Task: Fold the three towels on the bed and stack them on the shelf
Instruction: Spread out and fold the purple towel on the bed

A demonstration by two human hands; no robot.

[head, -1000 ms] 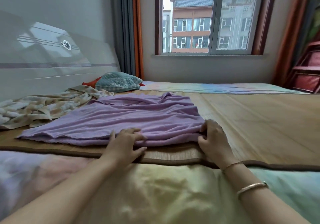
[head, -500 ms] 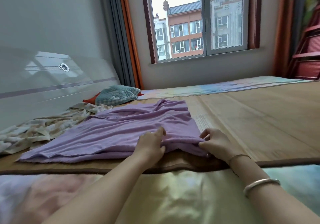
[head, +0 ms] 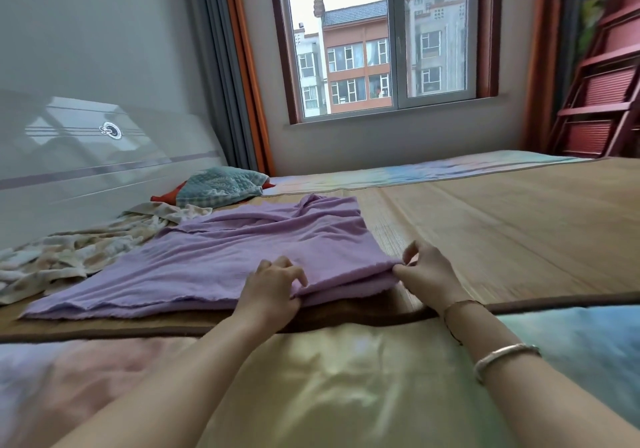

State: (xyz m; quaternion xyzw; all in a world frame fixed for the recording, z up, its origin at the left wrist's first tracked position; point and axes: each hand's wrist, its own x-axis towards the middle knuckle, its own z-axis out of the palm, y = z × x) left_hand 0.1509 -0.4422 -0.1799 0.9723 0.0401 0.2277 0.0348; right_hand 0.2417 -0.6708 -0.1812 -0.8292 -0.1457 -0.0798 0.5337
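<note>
Purple towel (head: 221, 257), doubled over, lies flat on the woven mat (head: 502, 232) covering the bed. The left hand (head: 273, 288) grips the towel's near edge, fingers curled over the fabric and lifting it slightly; the right hand (head: 427, 271) pinches the near right corner between thumb and fingers. A cream patterned towel (head: 72, 253) lies crumpled to the left, touching the purple one. A teal quilted towel (head: 221, 186) bears pale lettering too blurred to read. The headboard (head: 86, 170) carries a round emblem, illegible. A red shelf (head: 602, 83) stands far right.
</note>
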